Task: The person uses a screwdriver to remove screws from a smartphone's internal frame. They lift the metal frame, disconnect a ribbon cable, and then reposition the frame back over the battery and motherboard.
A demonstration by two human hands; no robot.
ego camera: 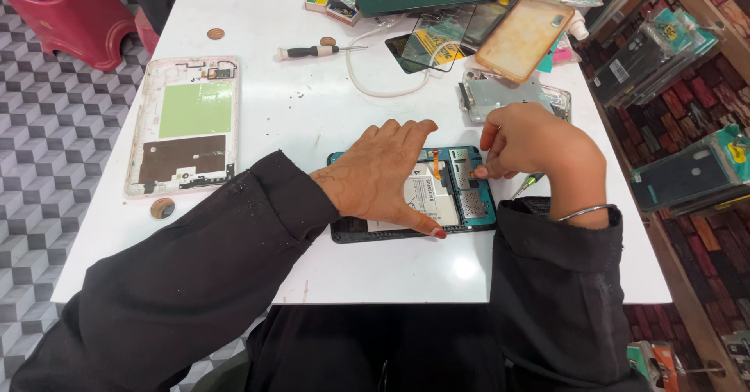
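A person in black sleeves sat at a white table [312,119], seen from above. Near the front edge lay an opened tablet [469,197] with a teal frame, its back removed and its battery and circuit parts exposed. The left hand [383,177] lay flat and open across the tablet, fingers spread, pressing it down. The right hand [539,146], a thin bangle at its wrist, was curled closed, its fingertips pinching at a small part on the tablet's right side; a slim tool tip [528,184] showed just beneath the hand, though whether the hand gripped it could not be told. A narrow strip of bare table ran between the tablet and the near edge. To the left, close to the table's left edge, lay a pale pink back cover [185,125], inside up, with a green patch and a dark panel. Open white surface separated it from the tablet. Farther off lay a screwdriver [316,50] and a looped white cable [375,80]. The far right corner was crowded: a metal inner frame [500,94], glass screen protectors [437,37] and a tan phone case [523,39] overlapped one another. Beyond the right edge stood racks of packaged phone cases [664,56]. Patterned grey floor tiles [47,150] showed at left.
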